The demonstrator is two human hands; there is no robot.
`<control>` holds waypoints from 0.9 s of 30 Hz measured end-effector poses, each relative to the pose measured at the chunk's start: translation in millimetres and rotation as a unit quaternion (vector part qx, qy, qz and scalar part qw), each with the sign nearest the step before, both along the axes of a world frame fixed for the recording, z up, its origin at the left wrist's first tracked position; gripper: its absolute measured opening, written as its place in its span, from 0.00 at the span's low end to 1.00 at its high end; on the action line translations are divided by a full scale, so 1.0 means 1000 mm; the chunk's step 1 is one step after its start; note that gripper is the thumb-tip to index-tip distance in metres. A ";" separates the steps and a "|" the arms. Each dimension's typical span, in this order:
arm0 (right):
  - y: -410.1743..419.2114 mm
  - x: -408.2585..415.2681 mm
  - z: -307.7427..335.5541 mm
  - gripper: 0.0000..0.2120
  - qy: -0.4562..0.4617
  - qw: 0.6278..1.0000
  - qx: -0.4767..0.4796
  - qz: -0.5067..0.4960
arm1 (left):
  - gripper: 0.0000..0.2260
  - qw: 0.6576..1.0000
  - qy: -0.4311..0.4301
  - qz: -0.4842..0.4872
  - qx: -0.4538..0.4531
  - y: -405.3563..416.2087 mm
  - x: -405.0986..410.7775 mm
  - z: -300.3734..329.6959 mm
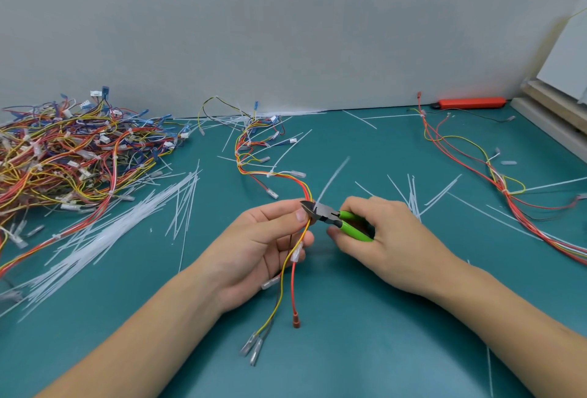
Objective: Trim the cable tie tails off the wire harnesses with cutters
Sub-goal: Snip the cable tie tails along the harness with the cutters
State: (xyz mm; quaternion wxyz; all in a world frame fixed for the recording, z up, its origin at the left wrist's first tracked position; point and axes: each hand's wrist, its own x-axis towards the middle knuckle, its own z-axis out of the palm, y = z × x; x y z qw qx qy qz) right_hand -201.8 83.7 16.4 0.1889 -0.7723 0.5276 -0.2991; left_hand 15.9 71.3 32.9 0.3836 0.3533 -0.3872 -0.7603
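We are working over the green tabletop (365,318), where loose tails are lying everywhere and a big pile of harnesses (70,156) is waiting at the left. Our left hand (263,248) is pinching the wire harness (254,172) at its tie, and our right hand (384,232) is squeezing the green cutters (333,218), whose blades are closing beside the cable tie tail (332,178). We are risking a nicked wire or thumb, because both are touching the blades.

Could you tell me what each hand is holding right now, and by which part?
The left hand pinches a wire harness at the cable tie. The right hand grips the cutters by their green handles.
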 end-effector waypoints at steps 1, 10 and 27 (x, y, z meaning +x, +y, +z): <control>0.000 0.000 0.000 0.14 -0.003 1.000 0.005 -0.002 | 0.08 1.000 0.000 -0.001 -0.001 0.000 0.000 0.000; 0.006 0.002 -0.002 0.10 0.010 1.000 -0.002 -0.012 | 0.09 1.000 0.006 -0.001 -0.009 -0.001 0.001 -0.003; -0.001 0.000 -0.005 0.11 -0.020 1.000 0.002 -0.002 | 0.10 1.000 0.002 -0.004 -0.005 -0.001 0.001 -0.002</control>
